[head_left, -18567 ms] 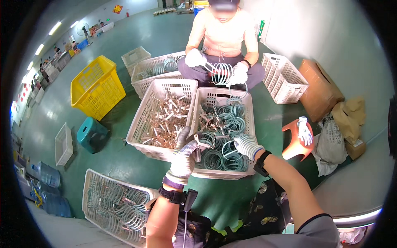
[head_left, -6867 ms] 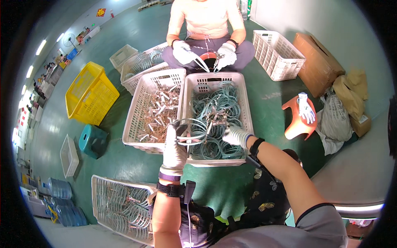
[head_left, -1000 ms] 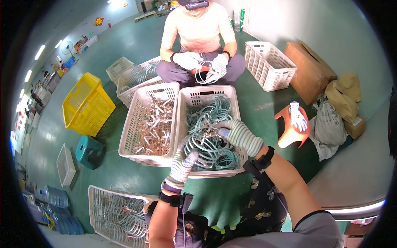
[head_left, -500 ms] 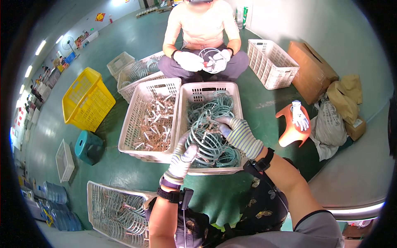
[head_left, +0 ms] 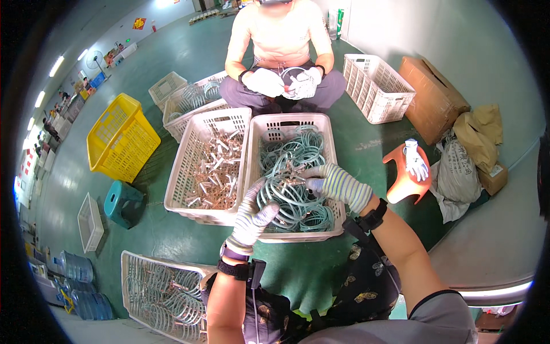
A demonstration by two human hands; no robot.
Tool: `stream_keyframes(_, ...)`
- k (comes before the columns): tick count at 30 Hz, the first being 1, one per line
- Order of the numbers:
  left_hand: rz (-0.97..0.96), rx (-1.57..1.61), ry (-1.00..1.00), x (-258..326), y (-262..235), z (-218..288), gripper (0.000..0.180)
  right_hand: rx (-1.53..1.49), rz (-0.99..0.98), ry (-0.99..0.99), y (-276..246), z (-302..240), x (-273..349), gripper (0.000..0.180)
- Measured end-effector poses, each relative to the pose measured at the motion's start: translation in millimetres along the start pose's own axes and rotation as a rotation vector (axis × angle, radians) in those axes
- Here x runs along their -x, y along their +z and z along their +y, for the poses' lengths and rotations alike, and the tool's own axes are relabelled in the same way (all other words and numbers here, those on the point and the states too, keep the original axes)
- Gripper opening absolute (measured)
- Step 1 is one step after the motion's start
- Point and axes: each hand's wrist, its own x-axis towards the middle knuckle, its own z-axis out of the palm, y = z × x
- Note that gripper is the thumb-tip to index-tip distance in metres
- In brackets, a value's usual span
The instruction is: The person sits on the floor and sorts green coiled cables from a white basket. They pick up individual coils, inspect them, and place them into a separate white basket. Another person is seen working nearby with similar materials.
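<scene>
Both my hands wear striped work gloves over a white crate (head_left: 298, 237) heaped with pale blue-green tube loops (head_left: 318, 218). My left hand (head_left: 250, 222) closes on the left side of a tube ring (head_left: 279, 219) raised above the heap. My right hand (head_left: 342, 187) pinches that ring's upper right part, beside small metallic ends. Just where the ring's ends meet is partly hidden by my fingers. Against this crate's left side stands another white crate (head_left: 175, 189), holding many copper-coloured pieces with white tubular parts (head_left: 217, 166).
Opposite me a seated person (head_left: 281, 40) in white gloves holds a similar loop. A crate of loops (head_left: 129, 286) lies lower left. Around stand a yellow basket (head_left: 123, 137), teal stool (head_left: 123, 203), orange stool (head_left: 395, 172) with a glove, white crate (head_left: 378, 106) and cardboard box (head_left: 427, 97).
My right hand has shifted slightly right and down along the ring. My left hand stays nearly in place. The person opposite has moved their hands a little.
</scene>
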Motion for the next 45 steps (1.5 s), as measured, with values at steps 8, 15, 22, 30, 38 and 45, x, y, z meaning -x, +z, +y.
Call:
stream_keyframes(8,-0.068,-0.037,0.081,-2.7,1.1,8.9,0.081,-0.171,-0.089,0.192,7.0,2.6,11.5,0.033)
stream_keyframes(15,-0.062,-0.072,0.067,-4.2,-3.5,4.0,0.081,0.016,-0.131,0.028,11.0,7.4,17.4,0.044)
stream_keyframes(22,-0.1,-0.046,0.048,-7.6,-5.4,5.2,0.078,0.111,-0.172,0.012,1.1,-6.2,24.1,0.044)
stream_keyframes(30,-0.092,0.036,0.0,-10.5,-1.8,-2.0,0.079,0.058,-0.124,-0.04,2.3,12.7,28.9,0.052)
stream_keyframes(38,-0.112,-0.01,0.034,-16.6,6.1,-4.5,0.078,-0.282,0.145,0.022,17.1,0.8,27.3,0.044)
stream_keyframes(45,-0.105,0.124,-0.112,-12.5,9.9,-15.2,0.085,-0.146,0.251,0.051,12.2,2.9,16.5,0.029)
